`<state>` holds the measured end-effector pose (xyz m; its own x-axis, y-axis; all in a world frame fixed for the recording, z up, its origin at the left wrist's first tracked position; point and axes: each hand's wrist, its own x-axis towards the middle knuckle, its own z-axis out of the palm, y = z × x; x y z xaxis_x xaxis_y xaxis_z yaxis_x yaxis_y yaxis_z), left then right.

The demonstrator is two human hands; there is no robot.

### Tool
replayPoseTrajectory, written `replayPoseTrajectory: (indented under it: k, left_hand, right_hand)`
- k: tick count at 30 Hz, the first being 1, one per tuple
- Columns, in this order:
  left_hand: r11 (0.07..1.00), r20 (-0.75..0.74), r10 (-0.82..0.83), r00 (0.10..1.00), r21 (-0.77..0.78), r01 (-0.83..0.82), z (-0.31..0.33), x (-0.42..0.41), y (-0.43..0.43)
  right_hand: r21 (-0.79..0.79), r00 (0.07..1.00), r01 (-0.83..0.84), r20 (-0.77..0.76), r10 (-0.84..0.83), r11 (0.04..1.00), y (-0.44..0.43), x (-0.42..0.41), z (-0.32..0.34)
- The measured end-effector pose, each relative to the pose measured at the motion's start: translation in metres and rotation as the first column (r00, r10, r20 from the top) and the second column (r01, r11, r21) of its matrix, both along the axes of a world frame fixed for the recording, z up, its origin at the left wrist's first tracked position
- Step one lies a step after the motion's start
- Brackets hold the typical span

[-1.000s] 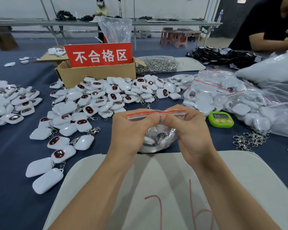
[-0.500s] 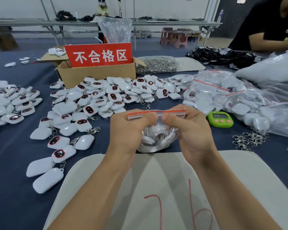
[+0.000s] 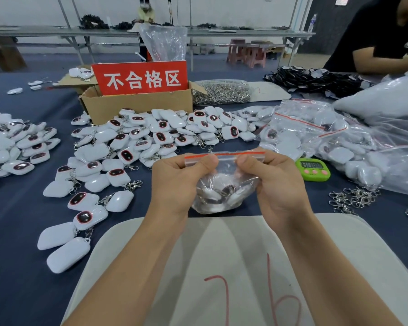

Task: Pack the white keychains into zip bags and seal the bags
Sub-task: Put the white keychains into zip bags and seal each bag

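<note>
A clear zip bag [image 3: 224,191] with a red strip along its top hangs upright above the table, with white keychains bunched in its bottom. My left hand [image 3: 177,184] pinches the strip near its left end, thumb on the near side. My right hand [image 3: 276,184] pinches the strip toward its right end. A gap of bare strip shows between the two thumbs. Loose white keychains [image 3: 137,142] with dark oval faces lie in heaps behind and to the left of the bag.
A cardboard box [image 3: 137,107] with a red sign stands behind the heap. Filled zip bags [image 3: 316,137] pile up at right beside a green timer [image 3: 312,169] and loose metal clasps [image 3: 353,198]. A pale mat [image 3: 245,267] lies under my forearms. Another person sits at far right.
My thumbs have slid apart along the red strip, the left one leftward and the right one rightward. The bag stays at the same spot.
</note>
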<state>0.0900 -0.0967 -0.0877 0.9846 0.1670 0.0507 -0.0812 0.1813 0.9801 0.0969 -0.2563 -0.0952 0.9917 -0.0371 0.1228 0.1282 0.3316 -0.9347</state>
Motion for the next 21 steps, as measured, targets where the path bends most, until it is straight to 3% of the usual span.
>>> replayPoseTrajectory:
  k: [12, 21]
  left_hand:
    - [0.998, 0.011, 0.017, 1.000, 0.061, -0.017, 0.003, 0.004, 0.007]
    - [0.999, 0.045, 0.017, 0.999, 0.049, -0.019, 0.002, 0.005, 0.010]
  right_hand:
    - [-0.031, 1.000, -0.017, 0.007, 0.017, 0.999, -0.007, 0.000, 0.004]
    - [-0.032, 0.996, 0.077, -0.033, -0.078, 0.997, -0.007, 0.003, 0.006]
